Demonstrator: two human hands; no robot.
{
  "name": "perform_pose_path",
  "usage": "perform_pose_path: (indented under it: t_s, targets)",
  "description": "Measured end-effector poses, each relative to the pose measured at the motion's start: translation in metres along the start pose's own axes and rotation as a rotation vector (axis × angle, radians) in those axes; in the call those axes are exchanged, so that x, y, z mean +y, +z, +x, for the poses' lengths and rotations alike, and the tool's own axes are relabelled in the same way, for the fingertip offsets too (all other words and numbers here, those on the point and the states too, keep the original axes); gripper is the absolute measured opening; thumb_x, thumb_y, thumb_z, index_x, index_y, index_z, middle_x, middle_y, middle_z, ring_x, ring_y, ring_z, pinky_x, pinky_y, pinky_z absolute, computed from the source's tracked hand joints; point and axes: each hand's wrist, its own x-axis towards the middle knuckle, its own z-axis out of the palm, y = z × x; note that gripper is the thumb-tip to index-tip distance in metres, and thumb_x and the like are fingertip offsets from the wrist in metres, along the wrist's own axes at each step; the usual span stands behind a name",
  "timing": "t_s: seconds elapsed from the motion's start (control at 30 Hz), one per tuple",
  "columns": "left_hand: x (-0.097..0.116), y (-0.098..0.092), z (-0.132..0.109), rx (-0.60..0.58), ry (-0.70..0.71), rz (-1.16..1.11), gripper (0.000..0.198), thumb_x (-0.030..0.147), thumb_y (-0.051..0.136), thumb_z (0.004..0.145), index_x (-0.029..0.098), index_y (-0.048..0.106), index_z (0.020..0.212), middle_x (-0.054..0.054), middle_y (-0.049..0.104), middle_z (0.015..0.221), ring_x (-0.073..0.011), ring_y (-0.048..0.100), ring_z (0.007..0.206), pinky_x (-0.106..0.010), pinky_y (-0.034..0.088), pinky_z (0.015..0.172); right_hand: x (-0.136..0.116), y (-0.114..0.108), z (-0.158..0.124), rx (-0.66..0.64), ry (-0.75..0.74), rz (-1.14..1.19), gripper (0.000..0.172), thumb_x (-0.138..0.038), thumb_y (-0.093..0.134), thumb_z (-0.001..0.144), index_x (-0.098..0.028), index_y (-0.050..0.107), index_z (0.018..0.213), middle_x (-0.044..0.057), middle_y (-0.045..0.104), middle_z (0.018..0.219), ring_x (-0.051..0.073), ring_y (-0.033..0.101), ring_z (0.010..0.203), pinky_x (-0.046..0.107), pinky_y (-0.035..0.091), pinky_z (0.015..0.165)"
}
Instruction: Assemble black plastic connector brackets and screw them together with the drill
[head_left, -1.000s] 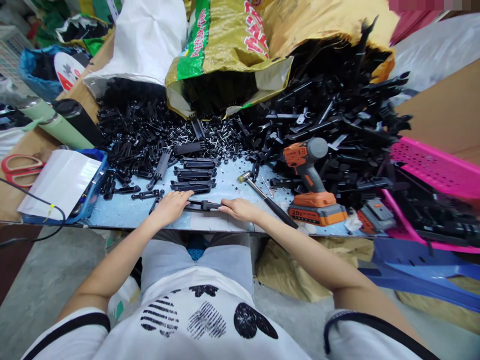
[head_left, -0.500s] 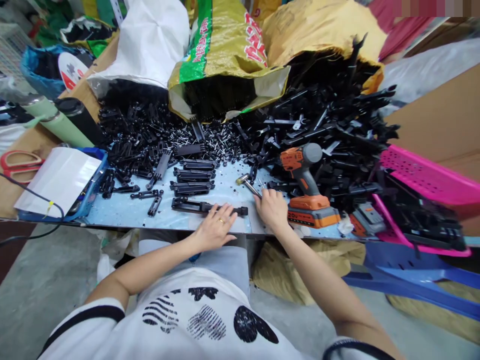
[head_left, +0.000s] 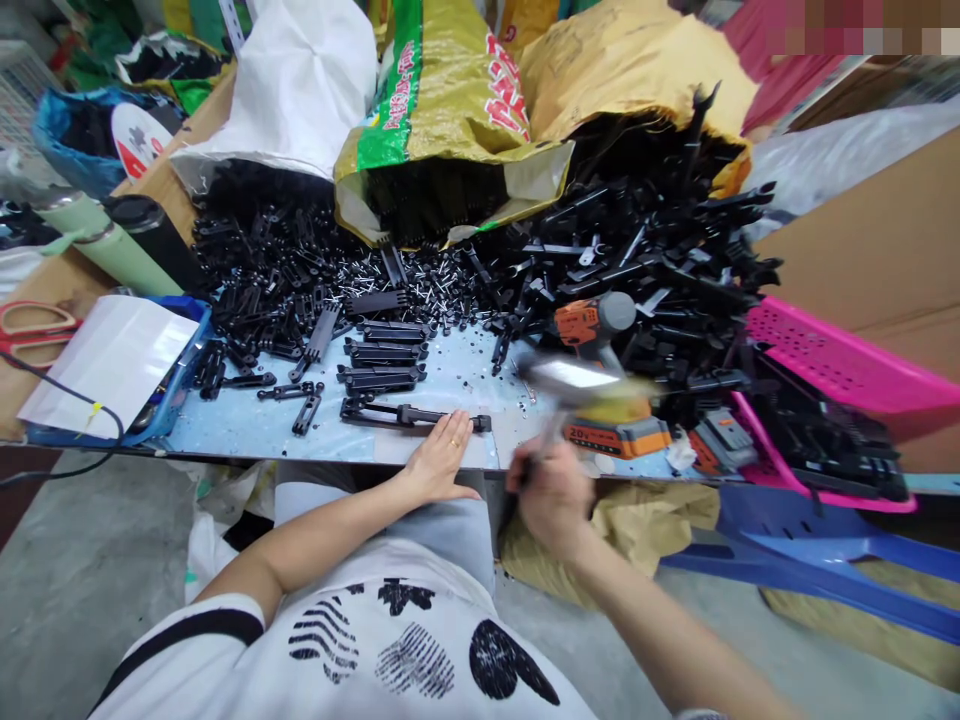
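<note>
My left hand (head_left: 441, 455) lies flat with its fingers stretched out over a long black plastic assembly (head_left: 386, 413), near the front edge of the table. Its fingertips rest on the right part of that assembly. My right hand (head_left: 553, 492) is closed round the handle of a hammer (head_left: 574, 375), which is raised and smeared by motion. The hammer head looks silver with a yellowish end, and it hides part of an orange cordless power tool (head_left: 592, 320). Behind the assembly lie several similar black assemblies (head_left: 384, 353) in a row.
Heaps of black plastic parts (head_left: 255, 260) and small metal pins (head_left: 435, 290) cover the back of the table. Open sacks (head_left: 442, 90) lie behind them. A pink basket (head_left: 840, 360) stands right, a blue tray (head_left: 191, 370) and red scissors (head_left: 37, 335) left.
My right hand has lifted the hammer off the table and holds it up. My left hand stays on the black assembly, its fingers closer together. The view has shifted slightly.
</note>
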Motion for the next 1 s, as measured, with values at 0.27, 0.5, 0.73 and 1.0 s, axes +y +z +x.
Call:
perform_pose_path:
  t_s: [0.27,0.5,0.73,1.0]
  targets:
    - [0.0,-0.014,-0.003,0.013,0.027,-0.056,0.099,0.072,0.047,0.074,-0.001,0.028,0.139,-0.027,0.025,0.147,-0.0345,0.016,0.14,-0.048,0.015,0.113,0.027,0.007,0.029,-0.099,0.088,-0.245,0.044,-0.042,0.015,0.098,-0.02,0.051,0.089,0.006,0.06,0.063,0.021,0.058,0.057,0.028,0.038,0.055]
    - [-0.049,-0.096,-0.049,0.321,-0.535,0.047,0.046,0.047,0.035,0.093,0.014,0.058,0.116,-0.015,0.07,0.091,-0.029,0.064,0.096,-0.048,0.043,0.091,0.035,0.013,0.069,0.095,-0.304,-0.498,0.048,-0.05,0.038,0.093,-0.013,0.05,0.121,0.018,0.055,0.121,0.029,0.051,0.109,0.039,0.039,0.087]
    - [-0.07,-0.094,-0.066,0.175,-0.263,-0.041,0.057,0.056,0.056,0.08,0.014,0.054,0.119,-0.016,0.061,0.116,-0.031,0.054,0.113,-0.045,0.043,0.095,-0.011,0.05,0.084,-0.281,-0.694,-0.617,0.038,-0.042,0.032,0.098,-0.014,0.056,0.096,0.011,0.06,0.097,0.02,0.057,0.084,0.029,0.038,0.07]
    - [-0.082,-0.061,-0.048,0.237,-0.188,-0.178,0.048,0.055,0.057,0.08,0.018,0.054,0.111,-0.01,0.066,0.101,-0.0246,0.064,0.094,-0.036,0.051,0.08,-0.037,0.011,0.076,-0.178,-0.791,-0.814,0.027,-0.035,0.035,0.098,-0.016,0.053,0.093,0.008,0.057,0.085,0.02,0.055,0.074,0.029,0.028,0.057]
